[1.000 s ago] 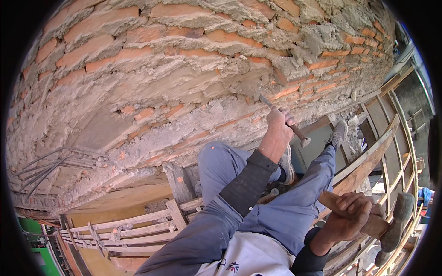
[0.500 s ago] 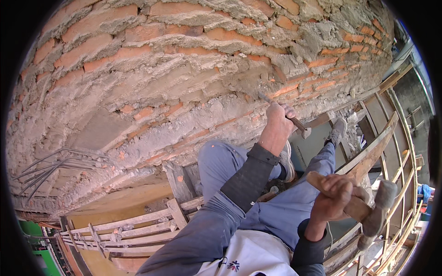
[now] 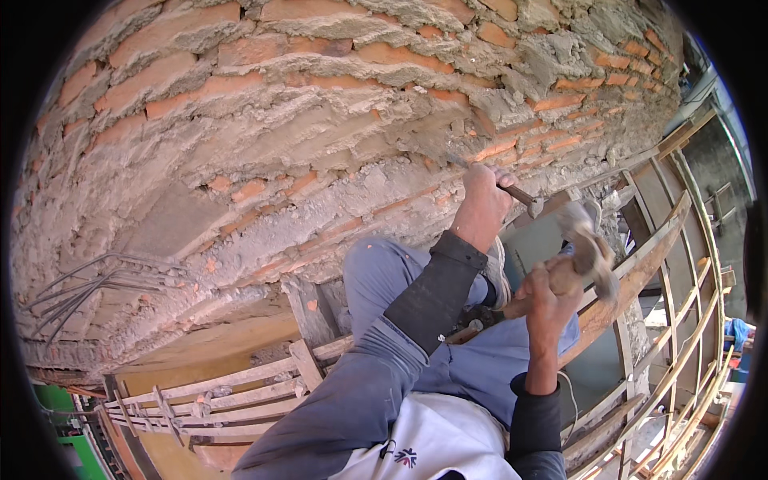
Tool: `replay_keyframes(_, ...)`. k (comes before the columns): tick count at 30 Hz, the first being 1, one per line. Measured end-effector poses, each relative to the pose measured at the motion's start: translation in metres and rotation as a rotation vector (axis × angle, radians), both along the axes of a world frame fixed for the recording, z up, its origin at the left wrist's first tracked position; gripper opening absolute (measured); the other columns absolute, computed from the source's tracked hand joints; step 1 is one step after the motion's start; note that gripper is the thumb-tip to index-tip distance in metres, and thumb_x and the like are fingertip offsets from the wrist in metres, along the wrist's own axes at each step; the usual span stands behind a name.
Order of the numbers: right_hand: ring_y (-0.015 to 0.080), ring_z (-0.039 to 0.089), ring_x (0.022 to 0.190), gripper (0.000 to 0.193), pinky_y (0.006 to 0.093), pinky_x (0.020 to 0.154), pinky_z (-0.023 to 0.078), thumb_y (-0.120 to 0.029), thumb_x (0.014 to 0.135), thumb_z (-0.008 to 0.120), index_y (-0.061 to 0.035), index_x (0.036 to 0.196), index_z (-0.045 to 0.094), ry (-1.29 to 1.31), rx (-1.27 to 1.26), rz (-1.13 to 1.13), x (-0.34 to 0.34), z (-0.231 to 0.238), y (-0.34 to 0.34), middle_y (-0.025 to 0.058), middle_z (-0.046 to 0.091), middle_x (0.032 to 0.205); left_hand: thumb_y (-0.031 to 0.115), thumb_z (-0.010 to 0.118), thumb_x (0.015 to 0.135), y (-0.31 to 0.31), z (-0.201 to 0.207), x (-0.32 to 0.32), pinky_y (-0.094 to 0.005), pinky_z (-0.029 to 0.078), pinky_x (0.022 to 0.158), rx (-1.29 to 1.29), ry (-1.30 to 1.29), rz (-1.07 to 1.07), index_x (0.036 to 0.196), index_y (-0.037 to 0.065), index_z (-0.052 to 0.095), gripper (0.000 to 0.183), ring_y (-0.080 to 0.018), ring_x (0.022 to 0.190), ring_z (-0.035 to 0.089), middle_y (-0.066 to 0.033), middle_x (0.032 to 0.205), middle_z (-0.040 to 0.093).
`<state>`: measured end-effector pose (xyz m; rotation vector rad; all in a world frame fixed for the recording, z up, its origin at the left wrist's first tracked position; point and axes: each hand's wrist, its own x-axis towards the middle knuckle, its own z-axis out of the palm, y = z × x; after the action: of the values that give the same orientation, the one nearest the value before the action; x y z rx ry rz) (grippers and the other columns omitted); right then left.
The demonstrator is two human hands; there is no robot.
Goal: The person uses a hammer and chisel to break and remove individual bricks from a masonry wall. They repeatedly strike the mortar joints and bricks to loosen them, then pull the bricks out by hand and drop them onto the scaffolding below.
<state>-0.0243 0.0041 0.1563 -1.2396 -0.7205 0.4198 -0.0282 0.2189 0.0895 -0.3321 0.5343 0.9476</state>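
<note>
Rough brickwork (image 3: 308, 104) faces 2 closed hands, the left hand (image 3: 485, 200) gripping a chisel (image 3: 522, 194), the right hand (image 3: 552, 298) a hammer (image 3: 588, 250) best swung squarely onto the chisel's end.

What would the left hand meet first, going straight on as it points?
The brick wall, with the chisel in the left hand leading; its tip seems at or near it, contact unclear.

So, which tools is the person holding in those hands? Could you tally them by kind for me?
Hammer: 1, gripped in the right hand
Chisel: 1, gripped in the left hand
Total: 2 tools
</note>
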Motion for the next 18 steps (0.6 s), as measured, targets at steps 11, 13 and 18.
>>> replay_keyframes(11,0.0157,0.051,0.057,0.024,0.036,0.064,0.052,-0.012,0.098,0.047,-0.0074,0.075,0.041,0.159,0.622,-0.135,0.04,0.058,-0.033,0.0035,0.04,0.062,0.006,0.033,0.093,0.0,0.017,-0.003,-0.0272,0.028,0.045,0.005,0.054,0.053,0.076,0.011,0.035,0.018,-0.0129,0.049,0.026,0.0007,0.064,0.03)
replay_keyframes(13,0.0127,0.054,0.052,0.015,0.0274,0.051,0.048,-0.005,0.093,0.058,-0.0042,0.081,0.049,0.107,0.091,-0.135,0.004,-0.003,0.002,0.005,0.051,0.065,0.008,0.034,0.094,0.01,0.016,0.008,-0.0272,0.028,0.045,-0.007,0.01,0.031,0.075,0.011,0.035,0.019,-0.0128,0.049,0.026,0.0009,0.063,0.03)
replay_keyframes(18,0.0105,0.052,0.046,0.011,0.0259,0.045,0.044,-0.003,0.087,0.063,-0.0024,0.083,0.053,0.143,-0.291,0.135,0.011,-0.04,0.006,0.0015,0.053,0.059,0.013,0.036,0.096,0.007,-0.006,-0.001,-0.0276,0.028,0.044,-0.001,0.041,0.013,0.077,0.01,0.035,0.02,-0.0128,0.048,0.027,0.0005,0.064,0.031)
